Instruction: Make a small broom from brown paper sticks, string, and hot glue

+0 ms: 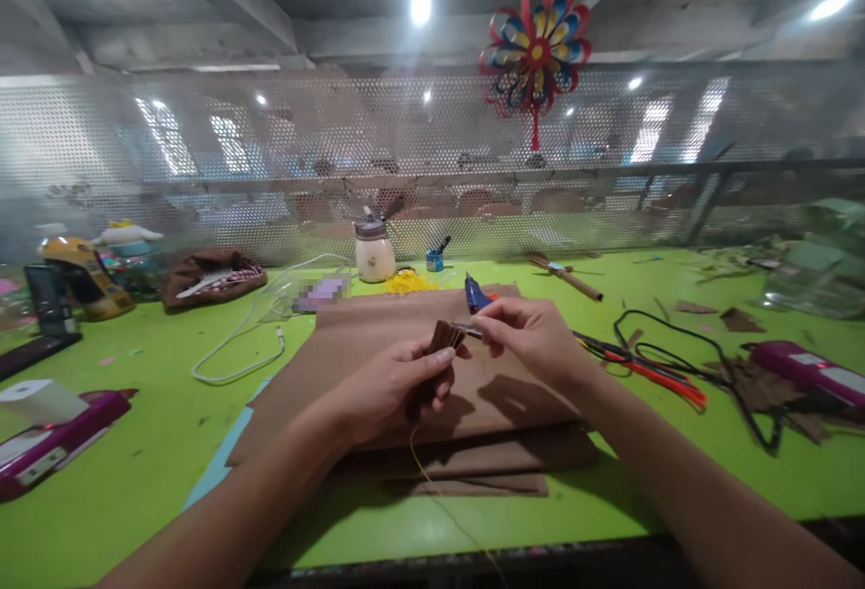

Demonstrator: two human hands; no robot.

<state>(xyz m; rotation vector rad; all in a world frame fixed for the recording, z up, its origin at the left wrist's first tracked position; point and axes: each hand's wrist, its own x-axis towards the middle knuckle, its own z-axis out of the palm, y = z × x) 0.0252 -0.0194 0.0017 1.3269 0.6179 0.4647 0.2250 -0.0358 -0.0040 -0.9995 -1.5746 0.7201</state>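
My left hand [423,382] is closed around a small bundle of pleated brown paper [444,337], its folds fanned at the top. A thin yellow thread [423,467] trails down from below this hand toward the table's front edge. In my right hand [523,332], thumb and fingers pinch a slim metal tool [468,330] whose tip meets the folds; its exact kind cannot be made out. Just behind the right hand lies a blue glue gun [475,292] with an orange part. Under both hands are large brown paper sheets [290,409], stacked on the table.
Scissors with red-orange handles [669,382] and a black cable [625,314] lie at right, near a purple power strip [804,373]. Another power strip [60,449] is at left. A lidded jar [375,256], yellow shreds [410,282] and a blue pot [434,259] stand behind.
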